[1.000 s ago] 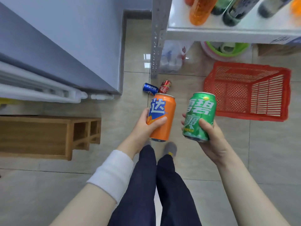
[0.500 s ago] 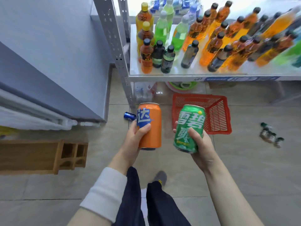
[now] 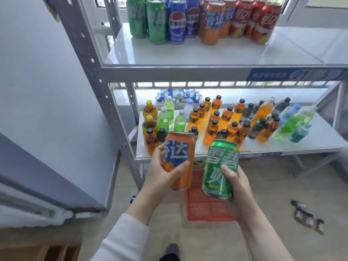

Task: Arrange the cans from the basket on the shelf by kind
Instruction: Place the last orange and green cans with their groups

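Left hand (image 3: 162, 178) grasps an orange can (image 3: 180, 155) and right hand (image 3: 237, 185) grasps a green can (image 3: 220, 166), both raised side by side before a grey metal shelf (image 3: 105, 76) in a room with a pale tiled floor (image 3: 282, 185). At twelve o'clock from the hands, the upper shelf board (image 3: 188, 53) carries cans standing in groups: green cans (image 3: 148, 17) toward eleven o'clock, then blue cans (image 3: 180, 21), orange cans (image 3: 214, 21) and red cans (image 3: 258, 21) toward one o'clock. The lower board (image 3: 320, 142), just behind the two held cans, is crowded with upright drink bottles (image 3: 226, 121). A red basket (image 3: 205, 208) sits on the floor at six o'clock from the held cans, partly hidden by them. A grey wall panel (image 3: 47, 110) fills the nine o'clock side, and small jars (image 3: 307, 215) lie on the floor at four o'clock. The orange can stands close to upright, top up and label toward the wearer; the green can's long axis leans slightly, its top toward one o'clock. The left thumb crosses the orange can's front, with the fingers round its far side; the right hand wraps the green can's lower half, thumb on the label. The left forearm, in a white sleeve (image 3: 128, 240), rises from seven o'clock and the bare right forearm from five o'clock.
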{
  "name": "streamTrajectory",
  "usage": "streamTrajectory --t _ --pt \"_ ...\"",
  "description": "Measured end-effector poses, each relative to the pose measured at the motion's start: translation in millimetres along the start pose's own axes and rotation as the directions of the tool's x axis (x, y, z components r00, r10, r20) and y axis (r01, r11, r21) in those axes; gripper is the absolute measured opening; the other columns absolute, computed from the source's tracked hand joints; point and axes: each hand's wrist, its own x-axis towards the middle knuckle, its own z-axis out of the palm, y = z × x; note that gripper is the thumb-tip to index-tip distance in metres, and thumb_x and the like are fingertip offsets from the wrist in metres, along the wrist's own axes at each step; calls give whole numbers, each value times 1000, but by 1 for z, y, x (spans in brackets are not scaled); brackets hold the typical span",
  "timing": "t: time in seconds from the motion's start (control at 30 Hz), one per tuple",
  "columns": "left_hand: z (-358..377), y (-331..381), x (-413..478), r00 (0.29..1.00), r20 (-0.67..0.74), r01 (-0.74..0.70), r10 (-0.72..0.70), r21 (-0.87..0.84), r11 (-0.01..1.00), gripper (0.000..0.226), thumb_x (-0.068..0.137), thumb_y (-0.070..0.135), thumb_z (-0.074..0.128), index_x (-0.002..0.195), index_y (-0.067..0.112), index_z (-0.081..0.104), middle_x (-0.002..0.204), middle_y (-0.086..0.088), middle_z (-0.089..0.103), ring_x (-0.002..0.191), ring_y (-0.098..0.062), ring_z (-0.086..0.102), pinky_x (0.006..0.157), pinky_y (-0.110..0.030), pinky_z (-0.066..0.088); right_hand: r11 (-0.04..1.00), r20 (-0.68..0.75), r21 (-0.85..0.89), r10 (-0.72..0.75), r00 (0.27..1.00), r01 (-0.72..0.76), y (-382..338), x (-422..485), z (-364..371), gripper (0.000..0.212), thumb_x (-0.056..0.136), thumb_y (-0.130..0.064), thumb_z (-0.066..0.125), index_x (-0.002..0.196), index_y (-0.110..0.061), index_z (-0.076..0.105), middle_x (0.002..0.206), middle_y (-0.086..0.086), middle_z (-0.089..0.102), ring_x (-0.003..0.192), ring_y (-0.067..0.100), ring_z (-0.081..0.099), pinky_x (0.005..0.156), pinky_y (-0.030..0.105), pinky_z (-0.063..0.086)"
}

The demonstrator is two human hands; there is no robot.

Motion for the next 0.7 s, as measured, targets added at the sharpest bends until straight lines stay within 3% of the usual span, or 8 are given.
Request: streamTrajectory --t 0.07,0.2,0.3,0.37,0.5,0.6,0.7 --pt "3 21 16 999 -10 -42 42 0 999 55 69 32 73 115 35 43 104 16 60 94 -1 59 62 -12 51 999 -19 -18 -38 999 37 -21 13 6 103 28 -60 87 114 -12 56 98 8 72 87 25 70 62 33 56" --pt "6 55 50 992 -19 -124 124 17 992 76 57 47 72 125 25 44 110 8 60 99 -8 59 74 -22 53 991 -12 -68 -112 994 111 -63 40 15 101 29 -61 86 115 -16 56 101 7 71 91 25 70 65 32 57" --pt "5 77 75 984 -16 -174 175 43 984 75 56 50 75 120 26 44 108 7 61 100 -10 60 79 -26 53 983 -10 -107 -153 988 151 -91 60 21 84 42 -52 86 113 -19 56 99 7 72 88 25 70 64 34 57" --pt "4 90 91 980 -35 -191 193 60 980 76 51 48 72 118 29 43 106 10 60 99 -8 59 80 -26 52 975 -25 -140 -176 984 171 -106 76 22 65 55 -38 84 112 -22 55 104 9 70 90 26 69 72 42 57" --pt "2 108 126 971 -78 -218 224 77 973 67 55 40 74 113 36 41 104 13 59 94 0 60 78 -22 52 938 31 -241 -249 968 248 -134 114 28 70 46 -46 77 109 -25 55 101 2 69 93 22 68 81 47 55" --pt "-2 119 151 954 -142 -249 263 106 963 54 68 19 77 106 35 42 100 16 58 86 8 59 73 -13 50 913 114 -282 -274 955 296 -158 150 38 64 48 -36 79 106 -26 53 100 0 67 95 16 65 81 37 54" --pt "-8 127 168 927 -221 -276 304 149 950 63 66 20 80 116 29 42 103 12 60 93 -1 59 81 -24 50 880 250 -303 -297 921 366 -181 183 52 67 46 -31 81 105 -24 51 98 -2 66 86 6 67 69 21 54"
